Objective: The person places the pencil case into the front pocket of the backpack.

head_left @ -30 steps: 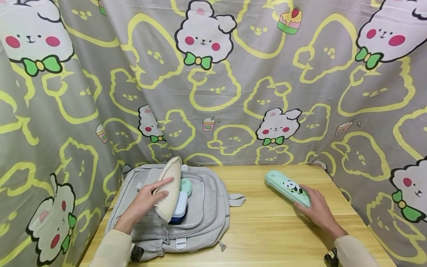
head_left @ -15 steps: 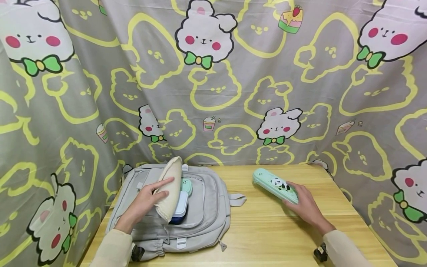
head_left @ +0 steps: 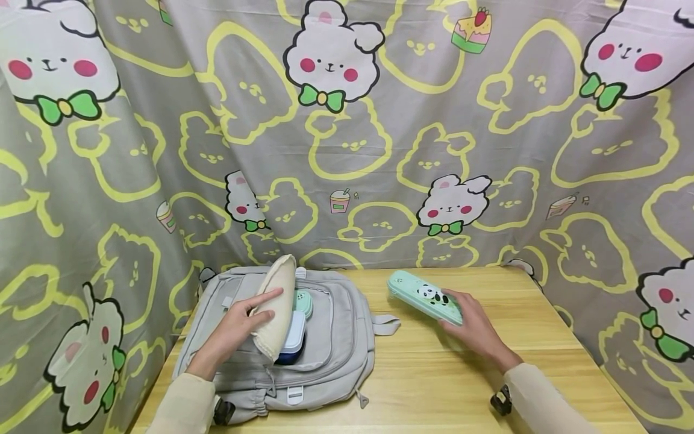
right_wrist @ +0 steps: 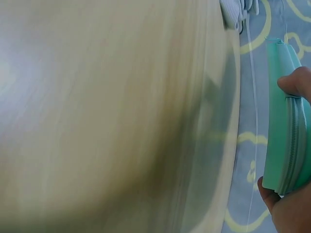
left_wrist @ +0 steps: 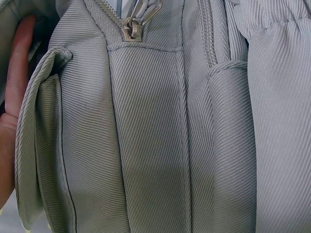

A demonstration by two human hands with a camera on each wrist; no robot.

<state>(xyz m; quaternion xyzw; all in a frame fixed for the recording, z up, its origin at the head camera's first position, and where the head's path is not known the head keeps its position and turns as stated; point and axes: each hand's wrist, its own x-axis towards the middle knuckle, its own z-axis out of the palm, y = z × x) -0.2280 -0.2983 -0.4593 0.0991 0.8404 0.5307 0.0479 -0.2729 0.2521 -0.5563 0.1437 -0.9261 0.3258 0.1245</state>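
A grey backpack [head_left: 347,337] lies on the wooden table at the left, its front pocket unzipped. My left hand [head_left: 238,325] holds back the pocket's cream-lined flap [head_left: 279,325]; index finger and thumb show against the lining. Inside the pocket are a mint green item [head_left: 302,303], a light blue case [head_left: 294,331] and something dark blue [head_left: 291,354], each partly hidden. To the right of the backpack, my right hand [head_left: 474,325] grips one end of a mint green zippered pencil case [head_left: 417,293] with a panda on it. The right wrist view shows this case [right_wrist: 279,121] raised off the table.
The wooden table [head_left: 434,380] runs up to a patterned grey curtain [head_left: 374,163] at the back and sides. A loose strap [head_left: 385,325] sticks out from the backpack's right side. Zipper pulls [head_left: 361,399] hang near its lower edge.
My right hand has carried the pencil case leftward, closer to the backpack. The left hand and the flap have stayed in place.
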